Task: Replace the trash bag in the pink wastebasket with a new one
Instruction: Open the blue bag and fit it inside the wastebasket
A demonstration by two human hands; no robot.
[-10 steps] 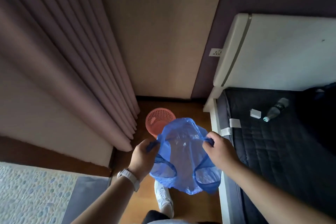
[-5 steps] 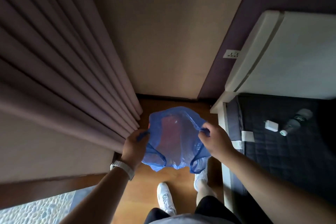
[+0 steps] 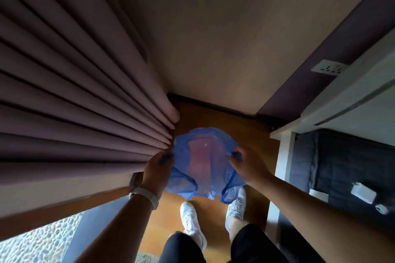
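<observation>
- A person stands in a narrow gap between a pleated curtain (image 3: 85,92) and a dark bed (image 3: 342,166), looking down at a wooden floor (image 3: 235,126).
- Both hands hold a thin blue trash bag (image 3: 186,181) spread open above the floor.
- The left hand (image 3: 157,172) pinches the bag's left edge with curled fingers and thumb.
- The right hand (image 3: 249,165) pinches the right edge the same way.
- The pink wastebasket (image 3: 201,156) is below the bag, ahead of the white shoes (image 3: 189,218). It shows only as a pink tint through the film, and its rim is hidden.
- The step in hand appears to be lowering the open bag into the basket.
- With the rim out of sight, the bag's mouth could miss it and bunch up on one side.
- The film looks thin, so a hard pull over the rim could tear it.
- The basket is probably light, so a sideways push could tip it or slide it into the curtain.
</observation>
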